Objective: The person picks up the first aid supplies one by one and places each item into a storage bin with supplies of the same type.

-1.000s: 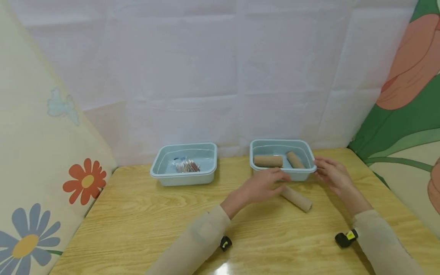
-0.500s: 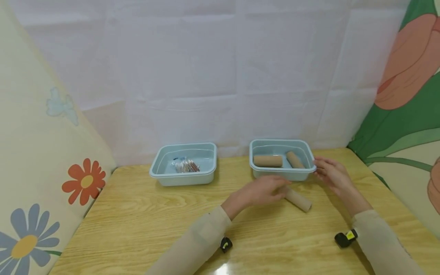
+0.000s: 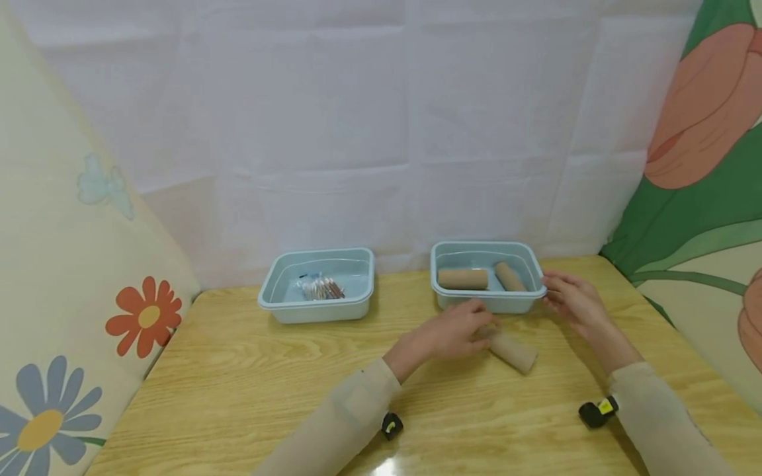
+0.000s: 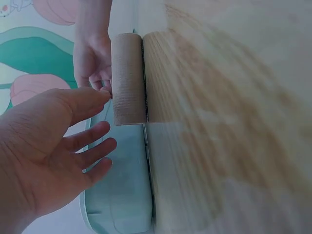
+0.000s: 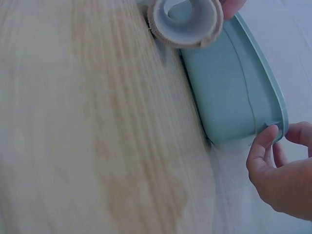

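Observation:
In the head view my left hand reaches over the near end of a cardboard tube on the table. The left wrist view shows that hand with its fingers spread, the thumb beside the tube and no finger curled round it. My right hand pinches the right corner of a light blue plastic basin, thumb outside the rim, as the right wrist view shows. Two more tubes lie in this basin: one crosswise at the left, one slanted at the right.
A second light blue basin stands to the left, holding a clear bag of cotton swabs. Both basins sit near the back edge of the wood-grain table, before a white cloth backdrop. Flower-printed panels flank both sides.
My left hand has come down from the basin's front to the tube's end. The tube has shifted slightly toward me. My right hand stays at the basin's corner.

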Motion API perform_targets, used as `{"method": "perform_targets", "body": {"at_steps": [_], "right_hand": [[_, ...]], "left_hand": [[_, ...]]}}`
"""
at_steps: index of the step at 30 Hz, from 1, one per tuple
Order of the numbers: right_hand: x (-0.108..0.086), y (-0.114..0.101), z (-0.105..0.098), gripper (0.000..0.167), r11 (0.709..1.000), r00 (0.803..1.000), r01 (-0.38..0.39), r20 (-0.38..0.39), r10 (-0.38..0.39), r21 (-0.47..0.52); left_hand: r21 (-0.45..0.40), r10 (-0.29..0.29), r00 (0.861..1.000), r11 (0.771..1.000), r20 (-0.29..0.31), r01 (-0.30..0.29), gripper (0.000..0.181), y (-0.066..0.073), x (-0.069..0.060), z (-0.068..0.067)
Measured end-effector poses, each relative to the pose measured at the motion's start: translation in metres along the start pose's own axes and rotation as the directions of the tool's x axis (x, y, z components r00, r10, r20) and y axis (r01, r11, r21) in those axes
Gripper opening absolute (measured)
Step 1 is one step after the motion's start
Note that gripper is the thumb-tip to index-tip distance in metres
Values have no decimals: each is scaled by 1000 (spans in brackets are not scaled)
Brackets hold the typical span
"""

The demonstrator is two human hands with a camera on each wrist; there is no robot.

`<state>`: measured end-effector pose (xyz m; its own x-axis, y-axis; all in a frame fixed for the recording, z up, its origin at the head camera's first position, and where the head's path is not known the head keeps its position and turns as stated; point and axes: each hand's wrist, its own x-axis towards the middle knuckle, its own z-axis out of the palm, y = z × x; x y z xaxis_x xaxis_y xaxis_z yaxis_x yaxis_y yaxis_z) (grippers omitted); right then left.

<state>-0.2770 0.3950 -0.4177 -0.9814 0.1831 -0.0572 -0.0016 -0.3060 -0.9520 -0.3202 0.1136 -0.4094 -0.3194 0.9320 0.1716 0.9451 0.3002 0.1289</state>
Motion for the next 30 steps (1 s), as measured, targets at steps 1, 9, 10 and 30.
{"method": "perform_targets", "body": {"at_steps": [1, 9, 10, 30], "right_hand": [[0, 0, 0, 20, 1000, 1000, 0, 0, 0, 0], [1, 1, 0, 21, 1000, 1000, 1, -3, -1, 9], [1, 1, 0, 21, 1000, 1000, 2, -2, -2, 9], [0, 0, 2, 32, 999, 1000, -21, -11, 21, 24]], "left_hand": [[5, -4, 1000, 1000, 4, 4, 43, 0, 0, 1], [24, 4, 991, 1000, 132, -7, 41, 1, -2, 1], [19, 5, 990, 1000, 139, -8, 39, 1, -2, 1], [8, 24, 986, 1000, 167, -26, 35, 4, -2, 0]]}}
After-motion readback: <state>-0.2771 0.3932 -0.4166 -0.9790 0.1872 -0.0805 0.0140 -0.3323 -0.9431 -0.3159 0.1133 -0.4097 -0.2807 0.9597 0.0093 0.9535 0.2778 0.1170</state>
